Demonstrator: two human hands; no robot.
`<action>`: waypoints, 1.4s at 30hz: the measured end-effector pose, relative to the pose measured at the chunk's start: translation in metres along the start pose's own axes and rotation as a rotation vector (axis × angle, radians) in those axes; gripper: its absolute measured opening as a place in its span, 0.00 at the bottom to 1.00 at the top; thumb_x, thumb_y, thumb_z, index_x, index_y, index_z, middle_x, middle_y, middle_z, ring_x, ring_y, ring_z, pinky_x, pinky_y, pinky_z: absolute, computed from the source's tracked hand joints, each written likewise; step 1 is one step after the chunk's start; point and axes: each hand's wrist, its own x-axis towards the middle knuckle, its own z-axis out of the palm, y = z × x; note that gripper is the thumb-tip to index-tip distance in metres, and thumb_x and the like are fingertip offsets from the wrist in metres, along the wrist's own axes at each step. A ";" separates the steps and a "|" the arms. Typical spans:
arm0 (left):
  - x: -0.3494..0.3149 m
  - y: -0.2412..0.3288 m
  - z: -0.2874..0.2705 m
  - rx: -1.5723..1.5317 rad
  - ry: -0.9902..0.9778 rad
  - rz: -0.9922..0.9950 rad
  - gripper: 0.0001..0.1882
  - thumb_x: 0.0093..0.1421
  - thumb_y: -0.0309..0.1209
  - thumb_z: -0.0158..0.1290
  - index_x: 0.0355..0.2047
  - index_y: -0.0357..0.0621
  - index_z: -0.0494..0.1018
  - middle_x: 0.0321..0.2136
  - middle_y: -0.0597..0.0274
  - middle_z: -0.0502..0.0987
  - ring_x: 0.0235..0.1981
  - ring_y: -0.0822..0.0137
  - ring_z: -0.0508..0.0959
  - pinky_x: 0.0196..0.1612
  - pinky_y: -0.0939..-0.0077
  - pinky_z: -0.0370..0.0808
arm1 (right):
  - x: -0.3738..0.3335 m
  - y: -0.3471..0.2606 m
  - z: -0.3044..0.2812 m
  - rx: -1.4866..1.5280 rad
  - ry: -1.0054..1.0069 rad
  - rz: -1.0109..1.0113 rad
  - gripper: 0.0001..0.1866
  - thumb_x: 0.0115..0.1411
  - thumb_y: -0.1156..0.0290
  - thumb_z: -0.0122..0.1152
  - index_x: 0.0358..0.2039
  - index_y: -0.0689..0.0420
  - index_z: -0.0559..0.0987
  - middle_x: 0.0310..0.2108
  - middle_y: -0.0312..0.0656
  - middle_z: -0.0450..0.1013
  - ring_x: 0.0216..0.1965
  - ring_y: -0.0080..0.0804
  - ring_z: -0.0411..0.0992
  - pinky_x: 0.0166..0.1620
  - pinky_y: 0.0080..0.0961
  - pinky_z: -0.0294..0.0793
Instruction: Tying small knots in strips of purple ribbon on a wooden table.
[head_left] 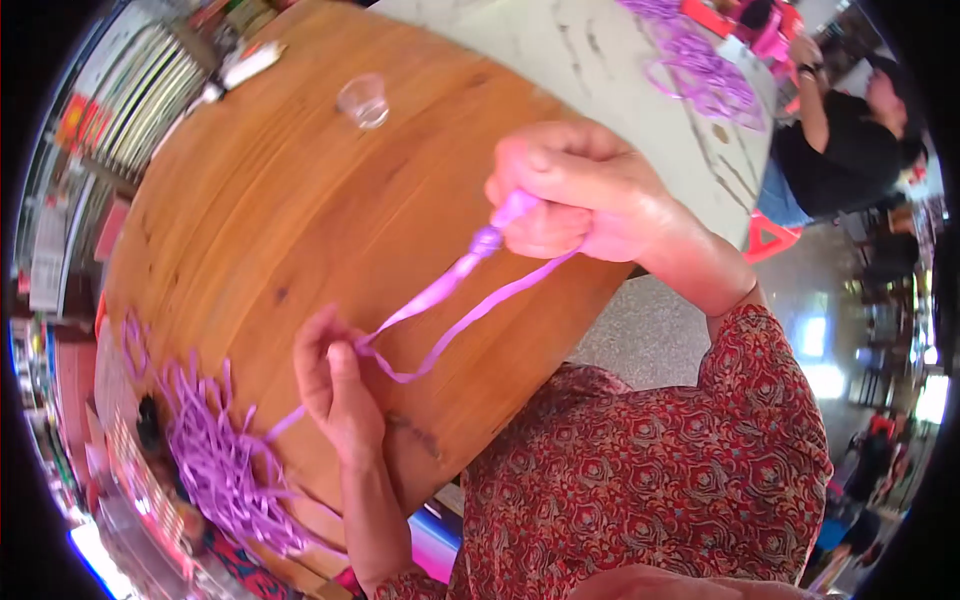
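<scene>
1. Firmly, my right hand (580,195) is closed in a fist around the purple ribbon (437,289), above the wooden table (290,200).
2. A knot (486,241) shows just below that fist.
3. My left hand (345,395) is half curled at the ribbon's lower bend; I cannot tell whether it pinches.
4. The pile (225,470) of purple strands lies to its left.
5. A clear cup (363,102) stands near the far edge.

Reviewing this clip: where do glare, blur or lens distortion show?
In the head view, highlights brighten the right hand and purple ribbon; the left hand looks slightly blurred; glare whitens the floor at right; fisheye distortion squeezes the surroundings toward a black rim.
</scene>
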 end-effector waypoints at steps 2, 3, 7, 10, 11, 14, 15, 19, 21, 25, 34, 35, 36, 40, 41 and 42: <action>-0.001 0.004 0.003 -0.028 0.012 0.032 0.10 0.62 0.27 0.47 0.42 0.37 0.70 0.25 0.68 0.69 0.29 0.77 0.68 0.37 0.83 0.66 | -0.025 -0.030 -0.001 -0.126 -0.021 -0.097 0.16 0.66 0.64 0.41 0.23 0.59 0.66 0.14 0.29 0.54 0.12 0.15 0.47 0.17 0.15 0.46; 0.002 0.004 0.001 0.061 -0.014 0.024 0.10 0.62 0.27 0.47 0.43 0.37 0.69 0.25 0.68 0.69 0.29 0.76 0.68 0.37 0.83 0.66 | -0.038 -0.045 0.000 -0.245 0.066 -0.140 0.17 0.65 0.63 0.42 0.23 0.59 0.66 0.14 0.29 0.54 0.13 0.15 0.48 0.17 0.15 0.46; 0.006 -0.001 -0.007 0.198 -0.088 0.000 0.10 0.61 0.26 0.48 0.42 0.37 0.70 0.26 0.68 0.69 0.28 0.78 0.67 0.36 0.85 0.65 | -0.077 -0.097 -0.017 -0.622 0.434 -0.356 0.16 0.64 0.60 0.45 0.24 0.58 0.68 0.14 0.32 0.57 0.16 0.18 0.58 0.18 0.15 0.54; 0.004 0.001 0.001 0.262 -0.123 -0.006 0.08 0.60 0.24 0.48 0.40 0.36 0.71 0.26 0.69 0.69 0.27 0.79 0.66 0.34 0.87 0.64 | -0.096 -0.153 -0.011 -0.463 0.744 -0.532 0.09 0.59 0.64 0.56 0.26 0.55 0.75 0.26 0.33 0.72 0.26 0.25 0.72 0.27 0.19 0.70; 0.002 -0.001 0.004 0.320 -0.119 0.003 0.08 0.60 0.23 0.49 0.39 0.36 0.71 0.26 0.70 0.69 0.27 0.80 0.65 0.33 0.88 0.64 | -0.097 -0.180 -0.080 0.052 -0.124 -0.493 0.14 0.62 0.61 0.51 0.21 0.53 0.72 0.21 0.30 0.69 0.21 0.21 0.68 0.24 0.17 0.66; 0.001 -0.004 0.001 0.375 -0.114 0.019 0.07 0.60 0.23 0.48 0.39 0.36 0.71 0.28 0.70 0.69 0.27 0.80 0.65 0.32 0.87 0.63 | -0.107 -0.219 -0.096 -0.575 0.463 -0.599 0.14 0.60 0.62 0.52 0.21 0.54 0.71 0.19 0.29 0.67 0.20 0.21 0.66 0.23 0.17 0.64; 0.002 -0.004 0.003 0.365 -0.126 0.021 0.07 0.60 0.23 0.48 0.39 0.36 0.71 0.28 0.70 0.69 0.27 0.80 0.65 0.32 0.87 0.63 | -0.116 -0.234 -0.091 -0.897 0.767 -0.630 0.13 0.60 0.63 0.52 0.20 0.54 0.71 0.18 0.29 0.65 0.19 0.21 0.65 0.22 0.18 0.63; 0.003 -0.002 0.005 0.445 -0.158 0.071 0.07 0.59 0.23 0.48 0.38 0.37 0.72 0.27 0.71 0.69 0.27 0.80 0.65 0.32 0.88 0.63 | -0.166 -0.295 -0.180 -1.630 1.423 -0.610 0.12 0.58 0.64 0.54 0.20 0.56 0.72 0.16 0.30 0.65 0.18 0.21 0.64 0.22 0.18 0.62; 0.003 -0.007 0.000 0.494 -0.157 0.098 0.07 0.59 0.23 0.49 0.38 0.38 0.72 0.26 0.71 0.68 0.27 0.81 0.65 0.32 0.88 0.63 | -0.200 -0.303 -0.237 -1.723 1.435 -0.573 0.12 0.57 0.64 0.55 0.21 0.57 0.73 0.16 0.31 0.66 0.18 0.21 0.65 0.23 0.19 0.62; 0.004 -0.006 0.000 0.704 -0.144 0.204 0.06 0.56 0.19 0.51 0.34 0.37 0.74 0.28 0.60 0.72 0.29 0.70 0.72 0.30 0.81 0.68 | -0.144 -0.204 -0.210 -2.123 1.234 -0.306 0.18 0.61 0.61 0.52 0.44 0.62 0.75 0.35 0.39 0.76 0.32 0.27 0.72 0.36 0.21 0.70; 0.001 -0.008 0.006 0.878 -0.299 0.639 0.04 0.50 0.27 0.57 0.27 0.43 0.74 0.24 0.58 0.73 0.25 0.57 0.74 0.25 0.67 0.71 | -0.026 -0.042 -0.137 -1.201 0.478 0.082 0.12 0.61 0.72 0.51 0.43 0.63 0.74 0.40 0.37 0.74 0.43 0.22 0.70 0.47 0.18 0.67; -0.002 -0.009 0.002 0.909 -0.257 0.627 0.04 0.50 0.27 0.57 0.27 0.43 0.74 0.24 0.58 0.73 0.25 0.57 0.74 0.25 0.67 0.71 | 0.000 -0.017 -0.100 -1.136 0.327 0.099 0.10 0.61 0.75 0.51 0.41 0.63 0.75 0.38 0.37 0.74 0.42 0.22 0.71 0.46 0.17 0.68; -0.002 -0.010 -0.001 0.923 -0.287 0.673 0.04 0.51 0.29 0.56 0.26 0.44 0.73 0.23 0.59 0.72 0.24 0.57 0.74 0.25 0.66 0.70 | 0.021 0.004 -0.067 -1.135 0.191 0.093 0.08 0.60 0.76 0.52 0.39 0.64 0.76 0.37 0.37 0.74 0.40 0.23 0.71 0.44 0.17 0.69; -0.007 -0.009 -0.005 0.916 -0.282 0.767 0.06 0.50 0.32 0.55 0.24 0.44 0.71 0.21 0.59 0.70 0.22 0.59 0.73 0.24 0.65 0.70 | 0.090 0.061 0.038 -1.207 -0.388 -0.101 0.05 0.55 0.80 0.56 0.33 0.64 0.77 0.30 0.41 0.74 0.33 0.28 0.73 0.37 0.20 0.72; -0.007 -0.015 -0.001 0.909 -0.273 0.770 0.06 0.50 0.32 0.55 0.24 0.44 0.71 0.21 0.59 0.70 0.22 0.59 0.73 0.24 0.65 0.70 | 0.101 0.070 0.058 -1.183 -0.481 -0.120 0.05 0.54 0.80 0.56 0.33 0.64 0.77 0.30 0.42 0.73 0.32 0.30 0.73 0.36 0.22 0.72; -0.007 -0.023 0.000 0.800 -0.282 0.720 0.06 0.49 0.32 0.55 0.24 0.44 0.71 0.21 0.60 0.70 0.22 0.59 0.73 0.25 0.65 0.71 | 0.113 0.083 0.076 -1.180 -0.579 -0.234 0.05 0.54 0.79 0.57 0.32 0.63 0.77 0.30 0.43 0.73 0.32 0.32 0.73 0.35 0.23 0.72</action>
